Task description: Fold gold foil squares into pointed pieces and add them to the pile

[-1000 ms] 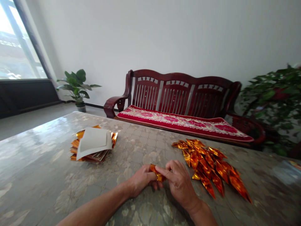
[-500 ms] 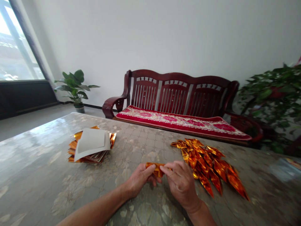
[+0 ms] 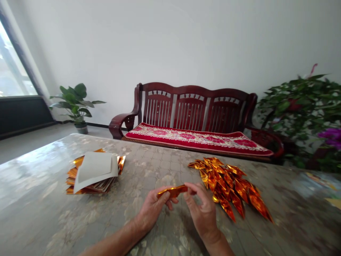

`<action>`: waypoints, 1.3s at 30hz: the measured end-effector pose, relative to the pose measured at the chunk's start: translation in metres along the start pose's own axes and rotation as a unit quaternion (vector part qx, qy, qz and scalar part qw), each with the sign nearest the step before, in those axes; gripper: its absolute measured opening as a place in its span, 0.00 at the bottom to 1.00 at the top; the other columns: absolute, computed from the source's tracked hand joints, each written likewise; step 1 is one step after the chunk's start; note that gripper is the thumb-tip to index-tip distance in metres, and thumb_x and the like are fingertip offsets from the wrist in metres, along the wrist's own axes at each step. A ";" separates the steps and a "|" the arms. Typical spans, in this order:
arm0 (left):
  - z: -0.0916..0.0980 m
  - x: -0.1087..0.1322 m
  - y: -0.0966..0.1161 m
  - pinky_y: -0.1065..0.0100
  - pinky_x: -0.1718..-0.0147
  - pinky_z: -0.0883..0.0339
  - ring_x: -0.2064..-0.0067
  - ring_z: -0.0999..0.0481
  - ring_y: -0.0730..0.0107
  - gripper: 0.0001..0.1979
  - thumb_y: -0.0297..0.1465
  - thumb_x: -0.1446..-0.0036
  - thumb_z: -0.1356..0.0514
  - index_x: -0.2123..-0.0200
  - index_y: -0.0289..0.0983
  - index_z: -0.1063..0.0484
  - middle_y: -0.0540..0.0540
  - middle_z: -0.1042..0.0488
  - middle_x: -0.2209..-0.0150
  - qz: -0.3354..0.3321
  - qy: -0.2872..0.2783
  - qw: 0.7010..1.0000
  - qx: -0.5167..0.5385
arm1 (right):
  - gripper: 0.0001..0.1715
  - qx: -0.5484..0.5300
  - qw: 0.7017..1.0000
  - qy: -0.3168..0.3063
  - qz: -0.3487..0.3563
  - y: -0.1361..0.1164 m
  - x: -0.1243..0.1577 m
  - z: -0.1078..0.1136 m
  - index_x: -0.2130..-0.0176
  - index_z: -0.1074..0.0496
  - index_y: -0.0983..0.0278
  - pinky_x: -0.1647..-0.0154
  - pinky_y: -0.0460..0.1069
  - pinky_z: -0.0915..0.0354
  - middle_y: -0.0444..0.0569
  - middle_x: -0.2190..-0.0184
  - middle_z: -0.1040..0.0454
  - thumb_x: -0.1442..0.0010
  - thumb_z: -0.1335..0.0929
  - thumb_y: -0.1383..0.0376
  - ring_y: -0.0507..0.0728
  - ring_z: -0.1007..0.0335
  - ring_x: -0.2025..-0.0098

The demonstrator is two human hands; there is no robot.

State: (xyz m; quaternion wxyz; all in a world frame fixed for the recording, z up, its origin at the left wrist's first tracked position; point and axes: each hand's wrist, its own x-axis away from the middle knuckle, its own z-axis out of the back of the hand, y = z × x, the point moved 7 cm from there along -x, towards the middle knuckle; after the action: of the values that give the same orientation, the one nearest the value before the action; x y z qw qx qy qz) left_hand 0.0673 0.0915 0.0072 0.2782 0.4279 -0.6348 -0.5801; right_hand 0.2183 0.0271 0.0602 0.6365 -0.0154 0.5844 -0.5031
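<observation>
A narrow folded piece of gold foil paper [image 3: 174,192] is held between both hands over the table's near side. My left hand [image 3: 156,204] grips its left end, the thumb pressed on top and the fingers beneath. The fingertips of my right hand [image 3: 201,208] pinch the right end. Just right of that hand lies a pile of pointed, folded gold foil pieces [image 3: 229,183]. Off to the left, a stack of gold foil paper sheets [image 3: 96,169] sits loosely fanned, with pale backing sides facing up on top.
The table [image 3: 149,163] has a glossy floral cover. Clear plastic packaging [image 3: 317,185] lies at its right edge. Behind stands a dark red wooden bench [image 3: 191,106] with a red patterned seat cover [image 3: 197,137]. Potted plants [image 3: 77,103] flank the bench.
The foil piece has gone from lying flat between both thumbs to a slim, tilted strip. My right fingers have shifted to its right tip and opened somewhat. The view has turned slightly right.
</observation>
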 end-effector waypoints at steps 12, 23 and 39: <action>-0.001 0.002 0.002 0.67 0.65 0.31 0.67 0.24 0.65 0.25 0.48 0.41 0.40 0.54 0.33 0.23 0.41 0.19 0.65 0.003 -0.011 1.000 0.011 | 0.10 -0.128 0.984 -0.021 -0.119 0.016 -0.007 -0.013 0.68 0.24 0.63 0.69 0.46 0.33 0.46 0.72 0.27 0.40 0.31 0.60 0.54 0.29 0.69; 0.022 -0.002 0.009 0.66 0.60 0.31 0.63 0.22 0.61 0.10 0.36 0.47 0.35 0.64 0.39 0.19 0.45 0.19 0.65 -0.052 0.105 0.970 -0.214 | 0.08 -0.029 0.996 -0.065 -0.054 0.011 -0.006 -0.013 0.69 0.23 0.60 0.66 0.47 0.32 0.46 0.72 0.24 0.38 0.31 0.63 0.54 0.27 0.68; 0.007 -0.004 -0.007 0.72 0.73 0.36 0.73 0.26 0.68 0.07 0.33 0.50 0.36 0.73 0.35 0.21 0.48 0.21 0.76 0.039 0.060 0.980 -0.183 | 0.08 -0.014 0.990 -0.131 -0.047 0.014 -0.001 -0.027 0.62 0.22 0.59 0.62 0.46 0.33 0.45 0.68 0.24 0.36 0.33 0.66 0.54 0.27 0.64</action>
State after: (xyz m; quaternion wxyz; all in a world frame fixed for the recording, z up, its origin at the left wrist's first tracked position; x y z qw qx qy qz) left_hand 0.0647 0.0992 -0.0007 0.4118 0.3782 -0.5162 -0.6488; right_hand 0.2063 0.0498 0.0439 0.6826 -0.1175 0.5019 -0.5180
